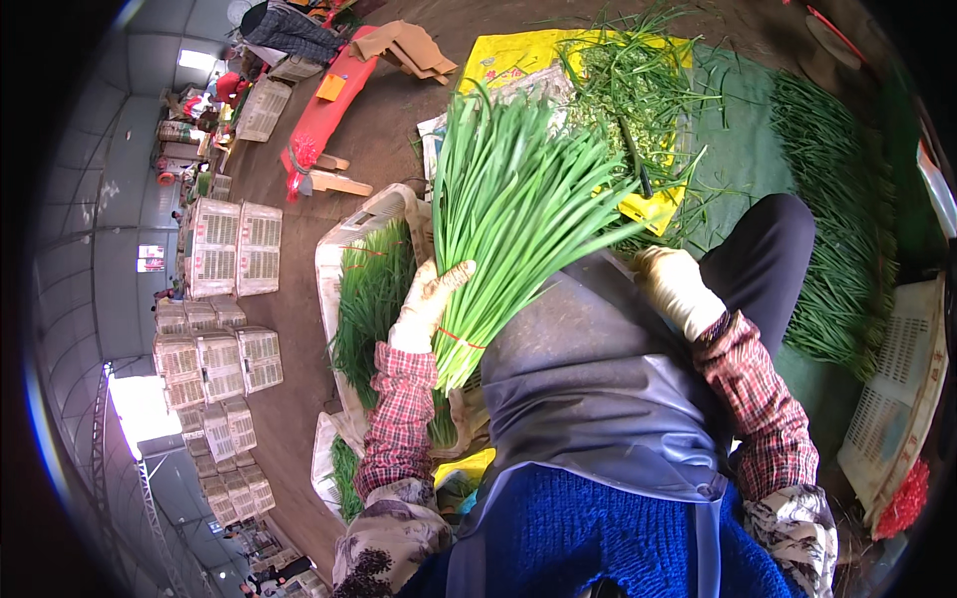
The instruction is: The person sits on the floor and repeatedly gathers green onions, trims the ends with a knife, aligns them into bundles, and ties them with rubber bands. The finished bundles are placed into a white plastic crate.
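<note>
My left hand, in a soiled pale glove, grips a large bunch of green garlic chives. A red band ties the bunch near its pale stem ends, and the leaf tips fan out away from me. My right hand, also gloved, is at the edge of my dark apron beside my right knee. Its fingers are curled, and whether anything is inside them is hidden. Left of the bunch stands a white plastic crate holding banded chives.
Leaf trimmings and a thin dark-handled tool lie on a yellow sheet. Loose chives cover the green mat at right. A red-covered bench and stacked crates stand farther left.
</note>
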The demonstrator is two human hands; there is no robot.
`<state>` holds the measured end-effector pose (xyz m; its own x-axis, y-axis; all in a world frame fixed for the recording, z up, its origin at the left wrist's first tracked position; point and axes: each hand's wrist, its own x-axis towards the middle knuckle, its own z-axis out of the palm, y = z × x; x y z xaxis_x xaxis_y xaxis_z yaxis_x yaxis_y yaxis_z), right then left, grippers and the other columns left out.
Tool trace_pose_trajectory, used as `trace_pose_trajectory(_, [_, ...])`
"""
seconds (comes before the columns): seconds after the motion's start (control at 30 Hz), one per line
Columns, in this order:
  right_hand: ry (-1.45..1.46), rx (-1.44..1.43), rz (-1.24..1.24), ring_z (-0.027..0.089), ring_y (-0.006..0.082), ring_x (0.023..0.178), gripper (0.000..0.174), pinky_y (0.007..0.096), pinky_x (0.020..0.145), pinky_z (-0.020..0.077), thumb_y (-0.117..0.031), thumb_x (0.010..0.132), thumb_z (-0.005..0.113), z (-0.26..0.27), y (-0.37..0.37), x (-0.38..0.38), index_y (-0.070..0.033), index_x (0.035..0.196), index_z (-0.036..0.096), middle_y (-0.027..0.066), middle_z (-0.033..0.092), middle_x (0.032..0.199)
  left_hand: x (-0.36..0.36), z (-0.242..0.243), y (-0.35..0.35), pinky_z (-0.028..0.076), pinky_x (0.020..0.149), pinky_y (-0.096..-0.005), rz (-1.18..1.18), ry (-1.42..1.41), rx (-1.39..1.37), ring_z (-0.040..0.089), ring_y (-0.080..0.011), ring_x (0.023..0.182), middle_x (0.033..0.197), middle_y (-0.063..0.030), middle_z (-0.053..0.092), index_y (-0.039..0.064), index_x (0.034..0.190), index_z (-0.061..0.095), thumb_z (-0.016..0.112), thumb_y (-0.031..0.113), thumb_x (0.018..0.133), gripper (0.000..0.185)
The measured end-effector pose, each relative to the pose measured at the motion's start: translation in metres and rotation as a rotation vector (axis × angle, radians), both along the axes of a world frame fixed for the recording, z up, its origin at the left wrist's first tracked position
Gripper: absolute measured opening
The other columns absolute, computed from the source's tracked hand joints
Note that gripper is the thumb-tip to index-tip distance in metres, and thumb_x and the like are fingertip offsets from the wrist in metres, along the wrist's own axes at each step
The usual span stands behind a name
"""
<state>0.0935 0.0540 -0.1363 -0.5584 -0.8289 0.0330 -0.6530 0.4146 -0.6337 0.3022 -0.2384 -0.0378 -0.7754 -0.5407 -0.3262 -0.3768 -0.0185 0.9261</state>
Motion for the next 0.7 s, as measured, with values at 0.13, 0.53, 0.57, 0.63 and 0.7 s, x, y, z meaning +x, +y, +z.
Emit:
trace_pose_trajectory(0.13, [0.038,-0.212,0.251,0.066,0.0294,0.071,0.010,0.0404,0.061,0.0510,-0.018,0.078,0.062,0.039,0.004,0.031,-0.010,0.084,0.063,0.0098,0.066,0.075,-0.002,0.005,0.023,0.045,0.095,-0.0279,0.034,0.021,-0.098,0.060,-0.0117,0.103,0.115,-0.0014,0.068,0.007,0.123,0.065,0.075,0.025,0.090,0.039])
trace_pose_trajectory(0.53, [0.311,0.085,0.350,0.060,0.0261,0.096,0.061,0.0425,0.083,0.0438,-0.046,0.087,0.062,0.061,-0.066,0.073,-0.009,0.134,0.052,0.0090,0.062,0.111,0.010,-0.018,0.024,0.043,0.093,-0.0301,0.225,0.017,-0.111,0.059,-0.0134,0.098,0.108,0.0001,0.068,0.005,0.116,0.066,0.078,0.031,0.086,0.042])
trace_pose_trajectory(0.57, [0.279,0.054,0.346,0.060,0.0270,0.096,0.061,0.0429,0.084,0.0433,-0.046,0.088,0.061,0.054,-0.062,0.077,-0.009,0.135,0.053,0.0099,0.062,0.115,0.010,-0.021,0.023,0.043,0.093,-0.0303,0.248,-0.013,-0.089,0.059,-0.0134,0.097,0.107,0.0003,0.068,0.006,0.116,0.066,0.078,0.032,0.085,0.042])
trace_pose_trajectory(0.63, [0.291,-0.006,0.293,0.060,0.0262,0.098,0.061,0.0430,0.085,0.0437,-0.045,0.085,0.064,0.049,-0.056,0.082,-0.007,0.132,0.053,0.0097,0.062,0.110,0.011,-0.023,0.022,0.043,0.093,-0.0306,0.260,-0.001,-0.047,0.059,-0.0130,0.097,0.108,0.0004,0.067,0.006,0.115,0.066,0.080,0.032,0.084,0.042])
trace_pose_trajectory(0.7, [0.320,-0.069,0.270,0.060,0.0257,0.098,0.059,0.0430,0.085,0.0439,-0.044,0.084,0.066,0.056,-0.057,0.081,-0.007,0.128,0.054,0.0100,0.061,0.109,0.009,-0.021,0.024,0.043,0.094,-0.0305,0.232,0.025,-0.060,0.059,-0.0126,0.098,0.107,0.0004,0.067,0.006,0.114,0.067,0.079,0.031,0.084,0.041])
